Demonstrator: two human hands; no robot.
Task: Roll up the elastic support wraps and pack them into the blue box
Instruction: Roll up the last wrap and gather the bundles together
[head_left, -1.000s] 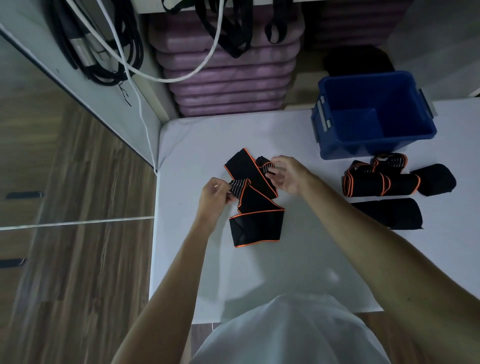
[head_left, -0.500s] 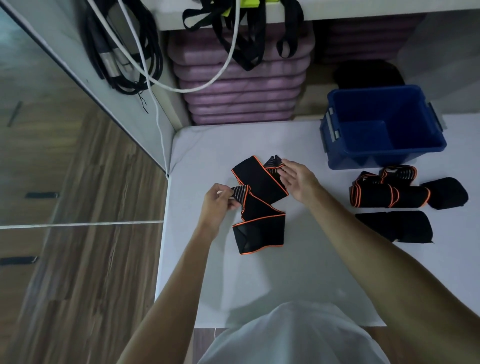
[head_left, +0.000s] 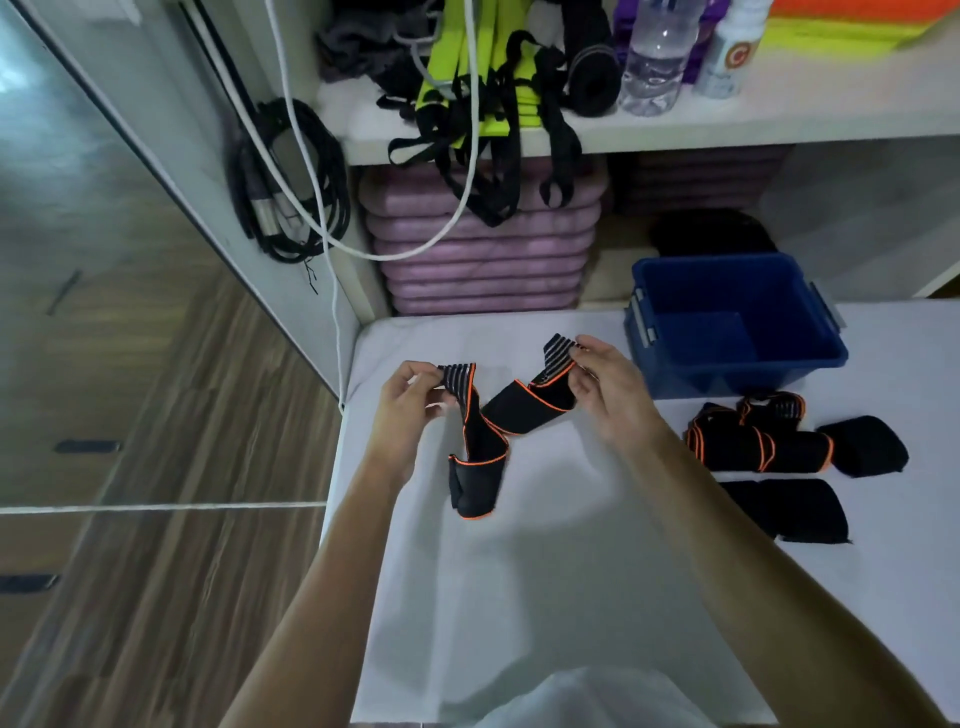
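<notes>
A black elastic wrap with orange edging (head_left: 485, 441) hangs lifted above the white table (head_left: 545, 597), its lower fold drooping toward the surface. My left hand (head_left: 410, 400) pinches one striped end of it. My right hand (head_left: 608, 384) pinches the other striped end, farther back and to the right. The open blue box (head_left: 670, 374) stands behind my right hand and looks empty. To the right lie a tangled orange-edged wrap (head_left: 753, 441) and two plain black pieces (head_left: 865, 447) (head_left: 789, 509).
The table's left edge drops to a wooden floor (head_left: 156, 571). Behind the table stand stacked purple mats (head_left: 483, 260), a shelf (head_left: 727, 124) with straps and bottles, and black and white cables (head_left: 291, 182) hanging at the left.
Both hands have lifted the wrap off the table and drawn its striped ends apart, so it partly unfolds. The view has tilted up, showing the shelf.
</notes>
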